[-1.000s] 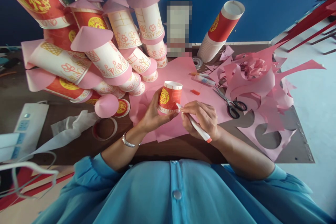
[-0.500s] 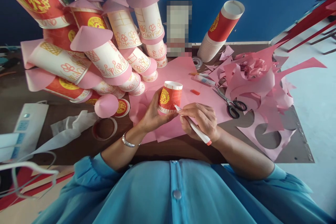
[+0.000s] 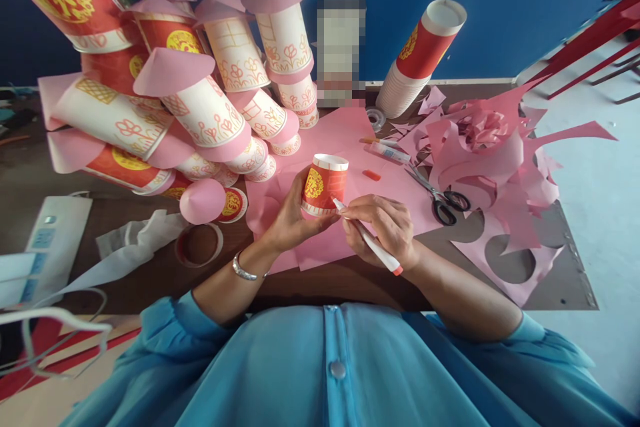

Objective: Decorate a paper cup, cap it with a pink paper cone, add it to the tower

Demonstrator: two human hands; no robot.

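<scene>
Presently left hand [image 3: 289, 217] grips red paper cup [image 3: 324, 185]; right hand [image 3: 385, 227] pinches glue pen [image 3: 367, 238], tip at cup base rim; many cone-topped cup towers [image 3: 200, 107] finished; stack of plain cups [image 3: 417, 60] apparently remains.

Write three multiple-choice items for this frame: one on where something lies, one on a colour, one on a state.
1. Where do the scissors lie?
A. On the pink paper right of the hands
B. Inside the cup stack
C. On the white device at far left

2. What colour is the cup in the left hand?
A. Blue with white
B. Red with a yellow emblem
C. Plain green

3. How is the marker in the right hand placed?
A. Lying loose on the table
B. Capped and pointing away from the cup
C. Gripped, tip against the cup's lower edge

Answers: 1 A, the scissors rest open on pink sheets beside the scraps. 2 B, red wall, yellow medallion, white rim. 3 C, the fingers pinch it and the tip meets the cup.
</scene>
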